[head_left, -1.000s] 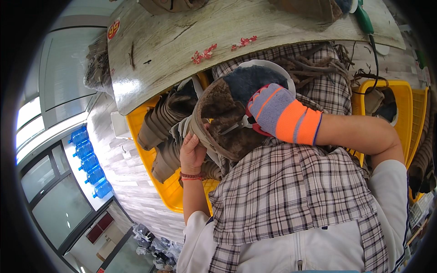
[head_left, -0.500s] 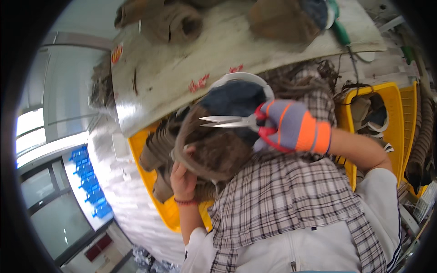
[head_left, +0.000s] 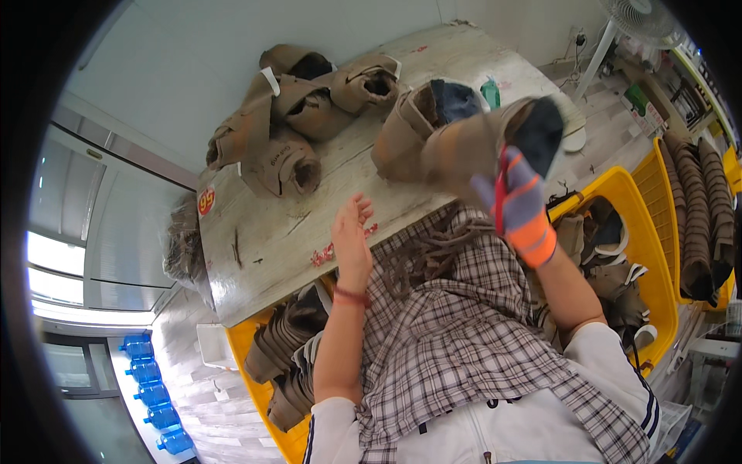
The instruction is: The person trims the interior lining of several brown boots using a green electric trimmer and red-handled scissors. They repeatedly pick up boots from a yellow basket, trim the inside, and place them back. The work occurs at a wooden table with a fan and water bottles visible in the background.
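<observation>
My right hand (head_left: 527, 213), in a grey and orange glove, is closed on scissors (head_left: 501, 193) with red handles; their blades are not visible. The same hand grips a brown boot upper (head_left: 468, 147) with a dark lined opening, blurred and raised over the table's front right. Bare and holding nothing, my left hand (head_left: 352, 240) has its fingers stretched out at the table's front edge. Another brown boot upper (head_left: 403, 135) with a dark blue lining rests just left of the held one. Brown trimmed strips (head_left: 433, 259) lie on my checked apron (head_left: 456, 325).
Several brown boot uppers (head_left: 309, 108) are heaped at the table's back left. A green tool (head_left: 490, 93) is on the table (head_left: 263, 224). Yellow crates (head_left: 649, 255) of uppers flank me. A standing fan (head_left: 645, 19) is at far right, blue water bottles (head_left: 154, 393) at left.
The boot upper has gone from my lap up and right over the table, now in my right hand with the scissors. My left hand has let go of it. The view has shifted, showing more table.
</observation>
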Available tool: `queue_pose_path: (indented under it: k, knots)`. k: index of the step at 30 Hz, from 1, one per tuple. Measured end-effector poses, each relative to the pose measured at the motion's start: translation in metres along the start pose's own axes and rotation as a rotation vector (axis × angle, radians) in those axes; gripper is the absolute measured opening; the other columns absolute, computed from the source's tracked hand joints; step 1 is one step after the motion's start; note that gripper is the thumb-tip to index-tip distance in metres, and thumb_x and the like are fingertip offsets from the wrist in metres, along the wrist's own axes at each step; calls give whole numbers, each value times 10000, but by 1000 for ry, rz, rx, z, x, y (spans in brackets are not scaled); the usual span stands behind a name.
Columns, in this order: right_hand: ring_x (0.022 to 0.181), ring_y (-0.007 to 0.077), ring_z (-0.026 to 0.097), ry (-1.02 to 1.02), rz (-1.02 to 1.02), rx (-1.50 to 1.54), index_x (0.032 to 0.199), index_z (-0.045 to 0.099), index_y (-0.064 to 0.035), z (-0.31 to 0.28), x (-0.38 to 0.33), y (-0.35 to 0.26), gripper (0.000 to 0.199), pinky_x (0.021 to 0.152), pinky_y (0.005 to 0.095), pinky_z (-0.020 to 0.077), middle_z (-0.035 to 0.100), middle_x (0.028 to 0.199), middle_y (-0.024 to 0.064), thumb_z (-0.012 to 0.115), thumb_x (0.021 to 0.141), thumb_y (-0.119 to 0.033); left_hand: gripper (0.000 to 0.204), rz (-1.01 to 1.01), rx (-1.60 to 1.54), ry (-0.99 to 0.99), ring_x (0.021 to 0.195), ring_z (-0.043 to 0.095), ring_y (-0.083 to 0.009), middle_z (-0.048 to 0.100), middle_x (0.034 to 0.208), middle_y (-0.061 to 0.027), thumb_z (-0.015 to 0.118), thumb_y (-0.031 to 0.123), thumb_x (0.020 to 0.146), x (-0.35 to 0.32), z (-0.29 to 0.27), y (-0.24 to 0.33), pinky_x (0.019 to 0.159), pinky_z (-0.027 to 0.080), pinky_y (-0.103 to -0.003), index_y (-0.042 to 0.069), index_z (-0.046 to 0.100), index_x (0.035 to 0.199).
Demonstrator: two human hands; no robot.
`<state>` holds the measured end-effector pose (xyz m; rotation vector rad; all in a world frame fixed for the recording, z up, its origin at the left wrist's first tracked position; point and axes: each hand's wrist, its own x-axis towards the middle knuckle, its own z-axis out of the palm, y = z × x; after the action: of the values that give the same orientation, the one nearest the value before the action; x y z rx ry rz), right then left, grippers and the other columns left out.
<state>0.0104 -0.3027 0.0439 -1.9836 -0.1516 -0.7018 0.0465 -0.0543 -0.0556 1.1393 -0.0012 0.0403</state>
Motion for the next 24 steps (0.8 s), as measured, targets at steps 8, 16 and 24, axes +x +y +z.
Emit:
queue_pose_path:
  k: [8,16,24]
  knots:
    - [759,184,600,-573,28,185,1025,573,-47,33,125,125,331,724,289,477,627,876,5,724,743,-132,336,-116,-280,-127,999,565,-201,594,1126,-91,518,262,929,117,40,-67,879,443,-338,-6,550,1129]
    - [835,111,549,-29,330,859,1087,545,11,134,91,199,318,764,232,460,569,997,34,659,840,-153,478,-6,-270,-58,1090,511,-216,540,1205,-126,511,356,924,134,41,-71,945,387,-336,-52,502,1175]
    - [519,52,451,29,371,646,1057,570,-43,79,64,183,204,446,191,352,557,706,-23,528,923,-190,548,898,1108,545,1107,414,-366,445,1165,-207,643,147,761,139,-27,38,958,312,-460,-1,389,1224]
